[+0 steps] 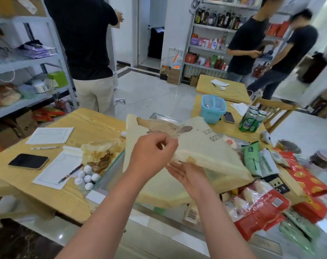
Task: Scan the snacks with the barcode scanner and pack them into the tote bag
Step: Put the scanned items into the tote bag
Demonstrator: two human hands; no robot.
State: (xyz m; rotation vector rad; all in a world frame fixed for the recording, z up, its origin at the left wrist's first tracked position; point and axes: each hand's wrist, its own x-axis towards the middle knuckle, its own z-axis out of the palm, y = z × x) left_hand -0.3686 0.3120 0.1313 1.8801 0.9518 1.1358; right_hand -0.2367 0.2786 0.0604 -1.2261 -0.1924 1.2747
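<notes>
At centre, left hand (153, 152) pinches tote bag (202, 146) rim; right hand (187, 174) flat, palm up, under it. Bag hides part of snacks (258, 202) at 4 o'clock; its print blurred.

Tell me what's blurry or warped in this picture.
Head view: the two people at right are motion-blurred; the tote bag and left hand pinching it look sharp; wide-angle distortion tilts the left shelf unit; floor tiles show glare.

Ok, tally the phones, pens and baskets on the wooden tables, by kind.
Phones: 2
Pens: 2
Blue basket: 1
Total: 5
</notes>
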